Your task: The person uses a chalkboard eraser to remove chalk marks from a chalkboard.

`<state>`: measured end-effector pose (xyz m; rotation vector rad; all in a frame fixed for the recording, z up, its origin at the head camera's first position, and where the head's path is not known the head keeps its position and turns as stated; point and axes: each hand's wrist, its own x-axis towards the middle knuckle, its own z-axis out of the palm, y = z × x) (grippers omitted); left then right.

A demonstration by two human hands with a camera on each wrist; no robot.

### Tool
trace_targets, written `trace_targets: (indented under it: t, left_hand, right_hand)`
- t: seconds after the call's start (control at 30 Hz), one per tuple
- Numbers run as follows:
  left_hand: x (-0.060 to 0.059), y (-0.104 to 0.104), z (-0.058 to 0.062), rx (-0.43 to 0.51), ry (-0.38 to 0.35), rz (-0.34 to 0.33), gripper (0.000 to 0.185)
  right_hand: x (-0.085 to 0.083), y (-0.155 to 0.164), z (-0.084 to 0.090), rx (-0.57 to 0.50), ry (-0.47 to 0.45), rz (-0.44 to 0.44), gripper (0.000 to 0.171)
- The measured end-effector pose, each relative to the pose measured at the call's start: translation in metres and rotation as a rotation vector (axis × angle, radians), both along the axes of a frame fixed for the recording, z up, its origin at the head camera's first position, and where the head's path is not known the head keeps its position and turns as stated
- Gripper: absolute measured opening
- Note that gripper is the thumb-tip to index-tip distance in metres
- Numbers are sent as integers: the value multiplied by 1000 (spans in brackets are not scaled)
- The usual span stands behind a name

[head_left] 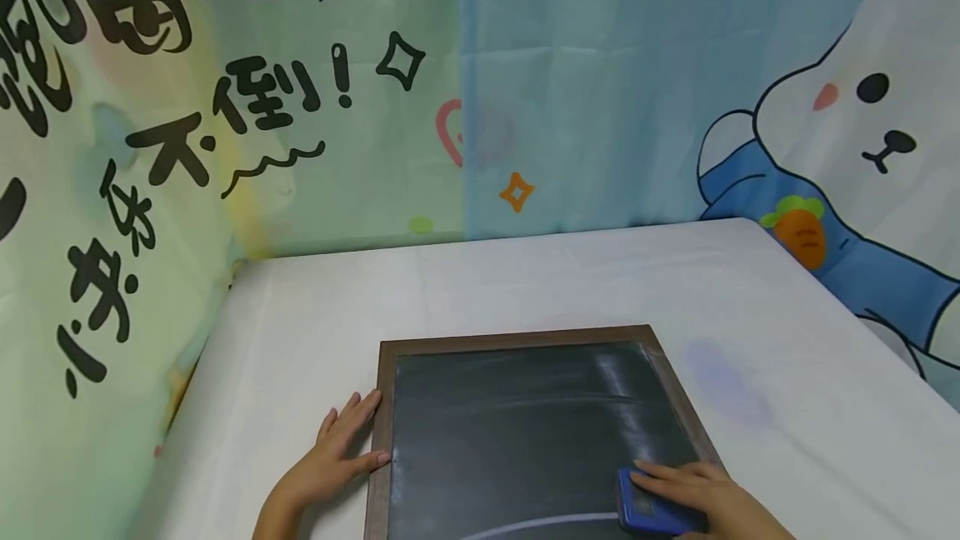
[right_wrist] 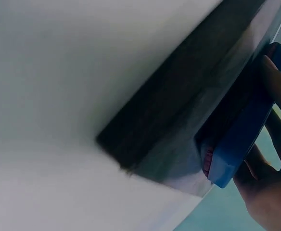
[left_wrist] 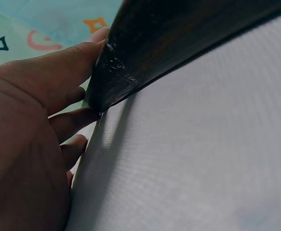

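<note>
A chalkboard (head_left: 525, 432) with a brown wooden frame lies flat on the white table (head_left: 525, 282), near the front edge and a little left of centre. Its dark face is smeared with pale chalk dust, thickest in a streak toward the upper right, and a curved white chalk line (head_left: 540, 522) runs along the bottom of what can be seen.

The left hand (head_left: 337, 457) lies on the table just beside the board's left frame. Its fingers are straight and spread, and the fingertips touch the outer edge of the frame; the thumb tip rests against the wood lower down. The left wrist view shows the same: fingers (left_wrist: 58, 62) laid flat along the dark frame edge, holding nothing.

The right hand (head_left: 705, 494) is on the board's lower right corner, pressing a blue eraser (head_left: 648, 511) onto the dark surface. Its fingers lie over the top of the eraser and curl round its edges. In the right wrist view the blue block sits flat against the board with the fingers wrapped around its far side.

Behind the table hang printed cloths: a green one with black characters (head_left: 150, 148) on the left, and a blue one with a white cartoon rabbit (head_left: 862, 123) on the right.
</note>
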<state>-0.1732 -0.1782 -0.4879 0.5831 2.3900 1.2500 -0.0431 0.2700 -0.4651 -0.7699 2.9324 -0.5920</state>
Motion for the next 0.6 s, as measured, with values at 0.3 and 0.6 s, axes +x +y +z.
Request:
trace_targets:
  t: [0.3,0.6]
  left_hand:
    - [0,0,-1,15,13,7,81]
    - [4,2,-1,34,73,-34,78]
  right_hand:
    - [-17,-62,10,-70,-31,89,64]
    - [-26,-176,21,-8,45,170,54]
